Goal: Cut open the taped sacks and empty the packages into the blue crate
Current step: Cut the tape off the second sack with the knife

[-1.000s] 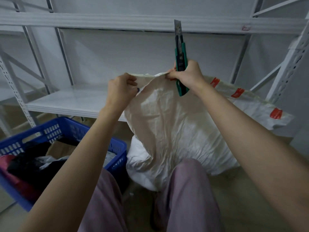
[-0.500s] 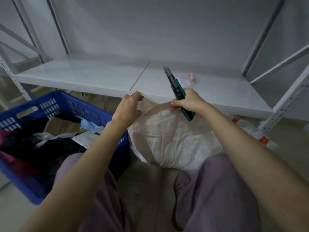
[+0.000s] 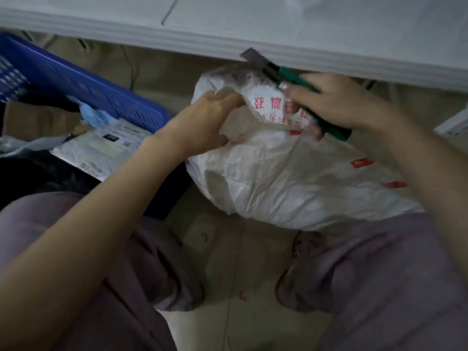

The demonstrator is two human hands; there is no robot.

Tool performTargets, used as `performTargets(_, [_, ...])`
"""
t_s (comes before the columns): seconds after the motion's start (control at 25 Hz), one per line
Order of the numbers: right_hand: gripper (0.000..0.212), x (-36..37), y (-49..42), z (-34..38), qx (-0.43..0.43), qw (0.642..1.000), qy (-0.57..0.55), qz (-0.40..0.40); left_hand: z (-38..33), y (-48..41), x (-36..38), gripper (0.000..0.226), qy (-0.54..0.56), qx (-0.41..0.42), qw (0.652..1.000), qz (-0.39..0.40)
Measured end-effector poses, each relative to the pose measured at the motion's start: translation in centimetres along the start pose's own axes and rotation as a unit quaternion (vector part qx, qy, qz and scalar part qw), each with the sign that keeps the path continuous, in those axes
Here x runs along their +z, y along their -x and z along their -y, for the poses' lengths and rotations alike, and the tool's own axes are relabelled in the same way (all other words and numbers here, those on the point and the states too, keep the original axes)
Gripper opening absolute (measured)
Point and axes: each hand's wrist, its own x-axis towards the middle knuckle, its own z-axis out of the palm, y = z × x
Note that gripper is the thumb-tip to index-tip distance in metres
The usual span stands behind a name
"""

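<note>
A white woven sack [image 3: 291, 181] with red printed characters and red tape patches lies on the floor between my knees, under the shelf edge. My left hand [image 3: 202, 122] grips the sack's folded mouth on its left side. My right hand [image 3: 334, 102] holds a green utility knife [image 3: 283, 72], blade out and pointing up-left, while its fingers also pinch the sack's top. The blue crate [image 3: 83, 89] stands to the left and holds dark clothing, a white labelled package [image 3: 101, 148] and a cardboard piece.
A white metal shelf board [image 3: 253, 29] runs across the top, its front edge just above the knife. My legs in mauve trousers fill the lower corners. Beige floor tiles [image 3: 235, 262] show between them, with small red tape scraps.
The view has tilted down and closer. Both hands have dropped with the sack's mouth from shelf height toward the floor. The knife has swung from upright to pointing up-left.
</note>
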Motion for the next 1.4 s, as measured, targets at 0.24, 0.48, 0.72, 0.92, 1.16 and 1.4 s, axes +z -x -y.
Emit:
performTargets(0.24, [0.031, -1.6, 2.3, -2.0, -0.07, 0.982, 0.171, -0.04, 1.0, 1.3, -1.2, 0.047, -0.005, 0.007, 0.998, -0.07])
performTargets(0.48, [0.034, -1.0, 2.3, -1.5, -0.157, 0.934, 0.286, -0.145, 0.2, 1.8, -1.5, 0.045, 0.017, 0.003, 0.993, -0.121])
performTargets(0.72, [0.046, -0.8, 2.2, 0.1, -0.186, 0.887, 0.365, -0.216, 0.7, 2.4, -1.7, 0.052, 0.019, -0.028, 0.994, -0.103])
performTargets(0.92, [0.039, -0.2, 2.0, 0.9, -0.17, 0.884, 0.39, -0.195, 0.5, 2.6, -2.0, 0.056, 0.024, -0.038, 0.995, -0.086])
performTargets(1.16, [0.034, 1.2, 1.7, 2.0, -0.145, 0.885, 0.404, -0.18, -0.6, 2.6, -2.5, 0.06, 0.022, -0.059, 0.996, -0.061])
performTargets(1.4, [0.034, 2.7, 1.3, 2.7, -0.124, 0.879, 0.443, -0.123, -0.5, 2.8, -2.5, 0.061, 0.022, -0.11, 0.994, 0.007])
